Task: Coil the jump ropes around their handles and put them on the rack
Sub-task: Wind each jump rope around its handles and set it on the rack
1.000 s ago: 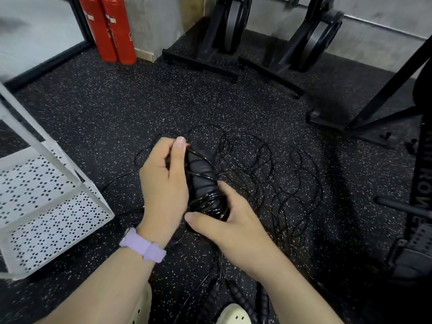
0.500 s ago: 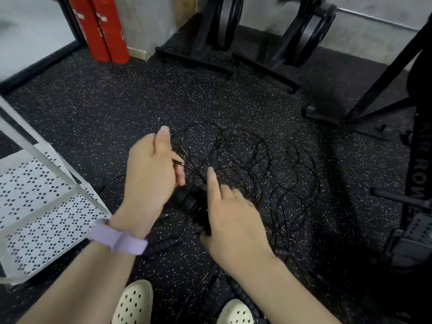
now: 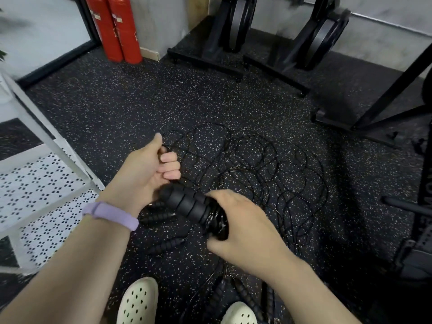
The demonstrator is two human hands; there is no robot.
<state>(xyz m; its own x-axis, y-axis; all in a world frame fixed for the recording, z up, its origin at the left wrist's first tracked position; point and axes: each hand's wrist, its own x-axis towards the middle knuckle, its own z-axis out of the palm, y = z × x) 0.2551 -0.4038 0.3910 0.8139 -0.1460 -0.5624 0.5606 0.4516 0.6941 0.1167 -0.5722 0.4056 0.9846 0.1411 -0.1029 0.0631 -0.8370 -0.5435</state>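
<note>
Fingers of right hand (image 3: 245, 230) clamped on black handles (image 3: 187, 204) w/ coiled cord. Left hand (image 3: 149, 169) curled round thin cord (image 3: 257, 160). White rack (image 3: 46, 183) shelf beside, holding nothing visible.

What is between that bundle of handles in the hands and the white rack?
Nothing visible blocks it. The handles, held by the right hand, sit just right of the white rack; only the person's own left hand and forearm lie between them.

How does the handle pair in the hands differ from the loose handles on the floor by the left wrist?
The held handles are lifted and have cord wound at one end; the floor handles lie flat. The right hand grips the held handles; nothing touches the floor handles. Both are black and ribbed.
</note>
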